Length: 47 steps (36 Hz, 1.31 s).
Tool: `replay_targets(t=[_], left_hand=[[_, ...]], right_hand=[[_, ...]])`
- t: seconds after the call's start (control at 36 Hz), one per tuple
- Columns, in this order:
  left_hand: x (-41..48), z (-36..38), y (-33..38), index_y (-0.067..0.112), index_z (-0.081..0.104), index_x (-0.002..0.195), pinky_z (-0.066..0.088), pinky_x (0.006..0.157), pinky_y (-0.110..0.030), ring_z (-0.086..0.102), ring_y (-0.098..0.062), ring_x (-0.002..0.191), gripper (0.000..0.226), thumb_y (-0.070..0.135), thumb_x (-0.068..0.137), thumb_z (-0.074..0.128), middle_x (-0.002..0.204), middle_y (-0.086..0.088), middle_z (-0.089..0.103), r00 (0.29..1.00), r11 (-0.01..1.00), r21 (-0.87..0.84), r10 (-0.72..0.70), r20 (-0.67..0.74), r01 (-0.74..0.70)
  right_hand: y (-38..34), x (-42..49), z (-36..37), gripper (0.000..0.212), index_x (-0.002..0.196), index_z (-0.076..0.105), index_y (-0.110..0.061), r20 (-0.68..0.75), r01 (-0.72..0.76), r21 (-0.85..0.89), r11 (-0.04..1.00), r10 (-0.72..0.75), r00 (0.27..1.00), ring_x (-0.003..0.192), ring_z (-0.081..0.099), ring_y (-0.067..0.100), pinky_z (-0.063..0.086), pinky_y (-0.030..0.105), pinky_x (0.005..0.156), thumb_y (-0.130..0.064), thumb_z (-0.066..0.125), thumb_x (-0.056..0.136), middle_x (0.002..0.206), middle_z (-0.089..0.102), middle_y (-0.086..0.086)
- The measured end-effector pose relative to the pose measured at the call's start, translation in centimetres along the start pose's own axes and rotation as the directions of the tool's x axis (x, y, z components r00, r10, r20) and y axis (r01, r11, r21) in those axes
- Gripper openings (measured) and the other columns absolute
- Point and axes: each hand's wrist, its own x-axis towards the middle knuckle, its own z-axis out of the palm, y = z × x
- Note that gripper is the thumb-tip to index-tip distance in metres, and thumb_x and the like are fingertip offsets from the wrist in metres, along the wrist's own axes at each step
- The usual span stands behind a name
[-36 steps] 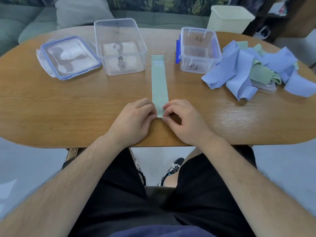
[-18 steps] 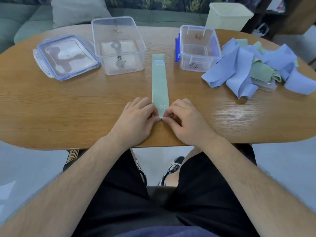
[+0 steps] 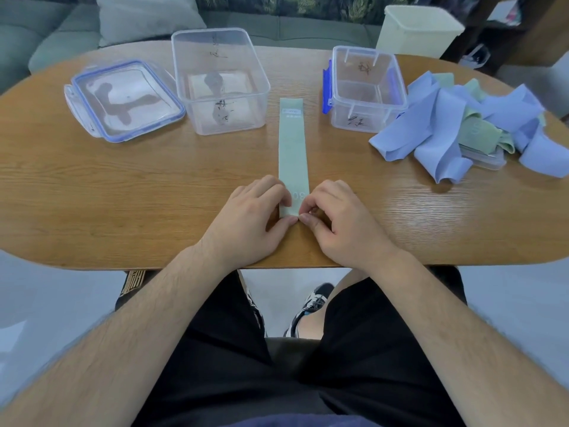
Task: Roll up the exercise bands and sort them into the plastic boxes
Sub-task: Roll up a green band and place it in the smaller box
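Note:
A pale green exercise band (image 3: 292,149) lies flat and straight on the wooden table (image 3: 123,195), running away from me. My left hand (image 3: 252,223) and my right hand (image 3: 338,220) pinch its near end from either side, thumbs meeting at the band's edge. A large clear plastic box (image 3: 220,81) stands open at the back left of the band. A smaller clear box (image 3: 366,87) with blue clips stands open at the back right. A heap of blue and green bands (image 3: 468,124) lies at the right.
A clear lid with a blue rim (image 3: 123,100) lies at the back left. Another lid (image 3: 486,157) sits under the heap of bands. A cream bin (image 3: 415,29) and a grey sofa (image 3: 46,35) stand behind the table.
Both hands have stayed at the band's near end with small finger shifts; more of the printed number near that end shows now.

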Motion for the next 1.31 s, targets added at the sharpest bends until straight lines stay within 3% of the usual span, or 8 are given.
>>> replay_targets(t=[0.11,0.19,0.42,0.61,0.78,0.89,1.08,1.31], left_hand=[[0.1,0.0,0.0,0.02,0.059,0.094,0.041,0.081,-0.033,0.058,-0.015,0.096,0.016,0.033,0.093,0.067,0.103,0.008,0.058,1.0,1.0,-0.002,0.003,0.015,-0.003],[0.1,-0.1,0.0,0.022,0.059,0.093,0.036,0.082,-0.029,0.058,-0.013,0.097,0.016,0.036,0.093,0.067,0.103,0.009,0.058,1.0,1.0,0.007,-0.013,0.021,0.013],[0.7,-0.4,-0.3,0.025,0.063,0.089,0.038,0.086,-0.032,0.059,-0.012,0.1,0.025,0.048,0.093,0.055,0.105,0.014,0.06,0.997,0.999,-0.021,-0.045,0.06,0.046],[1.8,-0.5,0.1,0.019,0.065,0.076,0.049,0.089,-0.048,0.06,-0.013,0.094,0.025,0.042,0.085,0.062,0.094,0.011,0.062,0.978,0.967,-0.152,-0.197,0.072,0.206],[2.4,-0.6,0.3,0.023,0.059,0.078,0.047,0.087,-0.048,0.051,-0.012,0.086,0.019,0.033,0.086,0.074,0.083,0.011,0.05,0.962,0.955,-0.136,-0.248,0.115,0.263],[2.2,-0.6,0.3,0.03,0.05,0.084,0.046,0.087,-0.047,0.052,-0.012,0.089,0.022,0.027,0.086,0.072,0.087,0.013,0.052,0.97,0.963,-0.133,-0.221,0.102,0.233],[1.2,0.0,0.0,0.021,0.058,0.091,0.029,0.076,-0.032,0.054,-0.019,0.092,0.01,0.03,0.096,0.06,0.092,0.009,0.05,0.997,0.996,0.058,-0.066,0.049,0.063],[0.9,-0.3,0.3,0.02,0.055,0.095,0.038,0.082,-0.036,0.054,-0.018,0.095,0.008,0.014,0.094,0.06,0.095,0.008,0.053,0.995,0.996,0.058,-0.07,0.076,0.065]], right_hand=[[0.0,-0.2,0.0,0.006,0.093,0.067,-0.017,-0.019,-0.02,0.013,1.0,0.02,1.0,0.103,0.051,0.017,0.046,0.041,0.093,-0.022,0.069,0.091,0.107,0.056,-0.005],[0.0,-0.2,0.0,0.012,0.093,0.067,-0.019,-0.019,-0.023,0.024,0.999,0.024,1.0,0.107,0.053,0.017,0.046,0.043,0.095,-0.029,0.071,0.089,0.11,0.059,-0.006],[0.6,0.2,-0.1,0.005,0.09,0.07,-0.019,0.013,-0.057,0.082,0.995,0.056,0.998,0.108,0.053,0.012,0.044,0.043,0.098,-0.023,0.072,0.09,0.109,0.062,-0.009],[0.7,1.4,-0.2,0.008,0.085,0.067,-0.023,0.052,-0.135,0.095,0.986,0.13,0.99,0.102,0.056,0.013,0.044,0.042,0.098,-0.028,0.069,0.091,0.103,0.062,-0.01],[0.5,2.1,-0.4,0.01,0.085,0.061,-0.028,0.102,-0.186,0.129,0.974,0.174,0.98,0.094,0.057,0.014,0.048,0.045,0.092,-0.028,0.071,0.088,0.095,0.059,-0.011],[0.4,1.8,-0.5,0.009,0.088,0.06,-0.024,0.073,-0.134,0.122,0.983,0.126,0.989,0.091,0.056,0.014,0.048,0.045,0.088,-0.021,0.068,0.089,0.092,0.057,-0.011],[0.3,0.9,-0.3,0.006,0.095,0.062,-0.012,0.039,0.044,-0.087,0.995,-0.041,0.998,0.097,0.055,0.021,0.047,0.045,0.086,-0.017,0.06,0.097,0.104,0.062,-0.002],[0.0,0.7,-0.3,0.008,0.098,0.059,-0.014,0.039,0.08,-0.164,0.983,-0.075,0.996,0.099,0.057,0.023,0.048,0.044,0.084,-0.017,0.052,0.097,0.104,0.061,-0.001]])
